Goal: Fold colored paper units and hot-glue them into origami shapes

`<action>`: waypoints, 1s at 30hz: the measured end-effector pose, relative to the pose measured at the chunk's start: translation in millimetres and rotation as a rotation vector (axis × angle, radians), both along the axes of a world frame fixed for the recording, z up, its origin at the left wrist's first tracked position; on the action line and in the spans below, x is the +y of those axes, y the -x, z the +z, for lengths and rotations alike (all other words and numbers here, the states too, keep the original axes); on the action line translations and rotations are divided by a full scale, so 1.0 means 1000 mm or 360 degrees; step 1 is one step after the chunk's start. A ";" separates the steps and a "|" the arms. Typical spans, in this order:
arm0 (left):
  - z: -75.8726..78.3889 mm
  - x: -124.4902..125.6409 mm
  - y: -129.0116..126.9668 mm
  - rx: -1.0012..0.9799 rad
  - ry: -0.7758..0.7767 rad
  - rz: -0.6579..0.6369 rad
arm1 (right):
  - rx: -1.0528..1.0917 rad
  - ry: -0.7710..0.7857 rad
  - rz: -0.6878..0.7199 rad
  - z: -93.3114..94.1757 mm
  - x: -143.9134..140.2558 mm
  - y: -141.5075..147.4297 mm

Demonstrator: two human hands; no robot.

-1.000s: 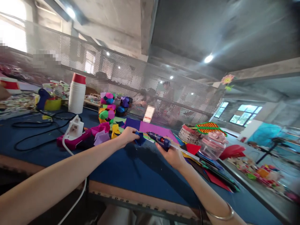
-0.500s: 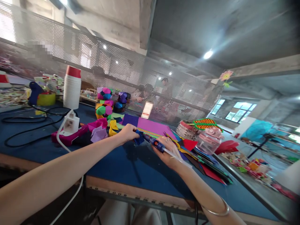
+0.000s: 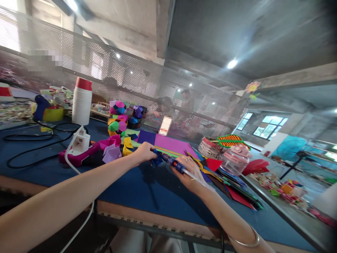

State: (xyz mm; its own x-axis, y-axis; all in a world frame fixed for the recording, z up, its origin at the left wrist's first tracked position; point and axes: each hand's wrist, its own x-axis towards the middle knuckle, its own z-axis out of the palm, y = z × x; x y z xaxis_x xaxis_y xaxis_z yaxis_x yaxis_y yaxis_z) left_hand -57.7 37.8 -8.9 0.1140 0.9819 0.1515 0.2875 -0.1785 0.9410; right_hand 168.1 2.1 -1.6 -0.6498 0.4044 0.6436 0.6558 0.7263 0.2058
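Glue gun [image 3: 172, 162], blue w/ red band, lies across right hand [image 3: 187, 174], fingers curled round its body. Long axis runs diagonal: nozzle up-left toward the folded blue paper piece [image 3: 157, 159], clear glue stick [image 3: 196, 177] trailing down-right past the wrist. Nozzle tip at or touching the paper; can't tell which. Left hand [image 3: 144, 153] pinches that paper piece, thumb & fingers closed on it, just above the blue table [image 3: 147, 191].

Around the glue gun: purple paper sheet [image 3: 173, 144] just behind it, fanned stack of coloured sheets [image 3: 231, 189] right of it, clear pink-lidded jar [image 3: 234, 160] beyond the stack. Left of the gun, loose pink/yellow folded bits [image 3: 116, 147], then white power strip [image 3: 79, 142] w/ black cables. Farther back-left: multicoloured paper balls [image 3: 119, 117] and stack of white cups w/ red top [image 3: 81, 102]. Perforated metal screen [image 3: 147, 84] closes off table's far edge; other people blurred behind it.
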 end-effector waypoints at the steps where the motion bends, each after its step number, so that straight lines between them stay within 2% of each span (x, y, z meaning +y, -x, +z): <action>1: 0.000 0.000 0.000 0.0003 0.0000 0.0000 | 0.0004 -0.0008 0.0002 0.000 0.000 0.000; 12: 0.002 -0.001 0.001 -0.0005 0.0043 -0.0005 | 0.0094 -0.0127 -0.0010 -0.006 0.004 -0.003; 20: 0.006 -0.003 0.002 -0.0039 0.0032 0.0027 | 0.0087 -0.0115 -0.0047 -0.007 0.005 -0.006; 30: 0.019 -0.016 0.001 -0.0101 0.0026 0.0080 | 0.0026 -0.0039 -0.0084 0.000 -0.001 -0.007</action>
